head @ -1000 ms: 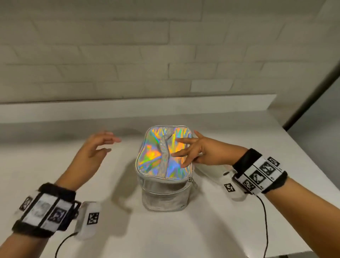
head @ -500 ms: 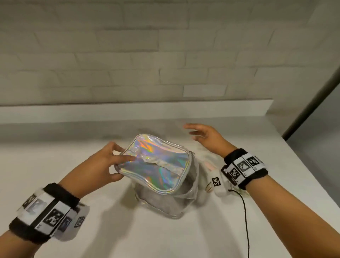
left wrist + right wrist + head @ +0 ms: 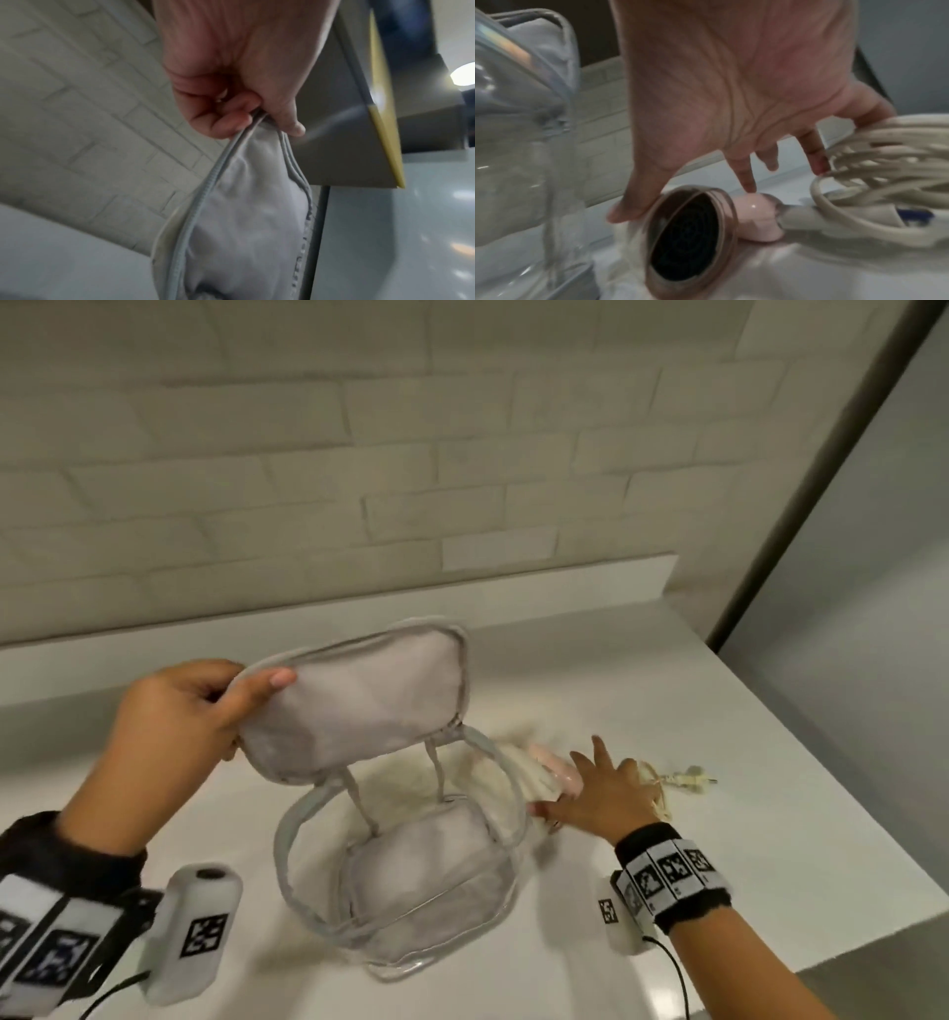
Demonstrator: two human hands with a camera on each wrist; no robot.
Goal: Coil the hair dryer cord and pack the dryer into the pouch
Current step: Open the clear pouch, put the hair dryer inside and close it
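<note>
My left hand (image 3: 174, 726) pinches the rim of the pouch lid (image 3: 359, 706), thumb and curled fingers holding it raised above the open pouch (image 3: 405, 880); my right hand (image 3: 606, 793) spreads straight fingers over the pink hair dryer (image 3: 754, 217), the coiled cord (image 3: 885, 182) just beside my outer fingertips on the white counter (image 3: 719, 814)

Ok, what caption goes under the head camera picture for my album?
Left hand holds the pouch lid open while the right hand reaches for the dryer and coiled cord.
</note>
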